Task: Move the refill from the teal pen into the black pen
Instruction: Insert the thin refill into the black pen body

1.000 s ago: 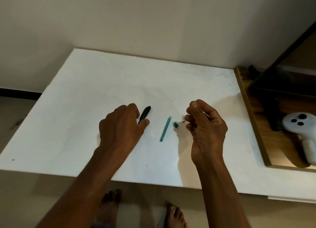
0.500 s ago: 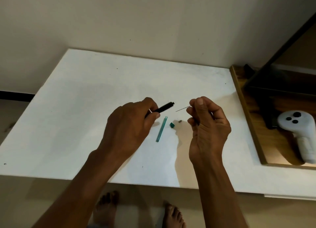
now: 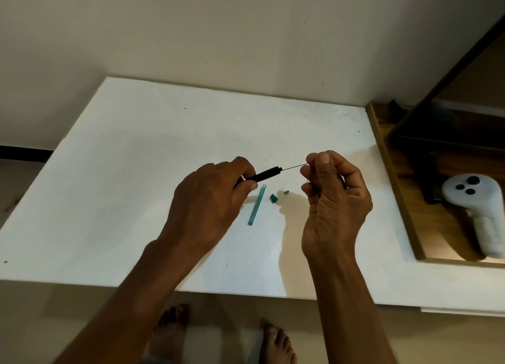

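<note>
My left hand [image 3: 210, 199] grips the black pen [image 3: 263, 174] above the white table [image 3: 136, 199], its open end pointing right. My right hand [image 3: 332, 199] pinches the thin refill [image 3: 293, 167], whose left tip meets the black pen's open end. The empty teal pen barrel [image 3: 257, 204] lies on the table below the black pen. A small teal cap [image 3: 273, 198] and a tiny dark piece [image 3: 286, 192] lie just right of the barrel.
A wooden tray [image 3: 393, 172] borders the table on the right, holding a white controller [image 3: 475, 208] and a dark object. The wall stands close behind the table. Bare feet show below the near table edge.
My left hand lifted the black pen from the table and turned it towards the right. My right hand raised the refill and brought its tip up to the pen's open end.
</note>
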